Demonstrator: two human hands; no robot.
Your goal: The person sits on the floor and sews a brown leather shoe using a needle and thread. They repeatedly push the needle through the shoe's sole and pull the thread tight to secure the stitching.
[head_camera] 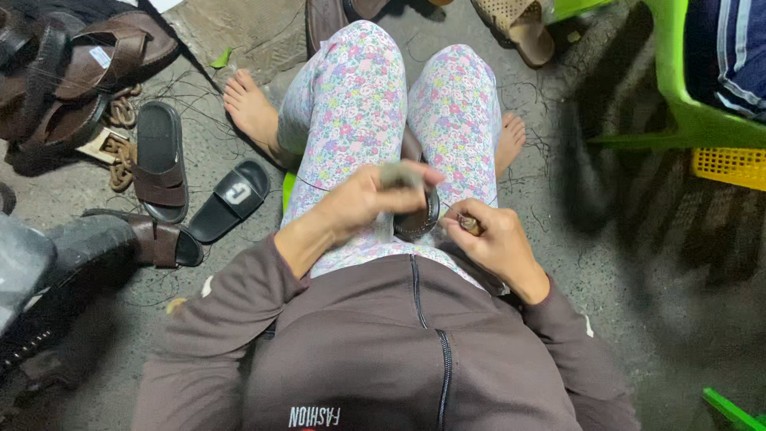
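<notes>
Glossy brown leather sandal, floral cotton trousers, matt rubber slide, rough concrete floor.

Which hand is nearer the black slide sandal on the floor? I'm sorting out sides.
Left. The left hand is over the lap, on the side toward the black slide sandal; the right hand is farther across.

An informal shoe-repair workshop is being indicated: brown leather sandals and slides are being kept scattered across a bare concrete floor, with thread scraps lying among them.
</notes>
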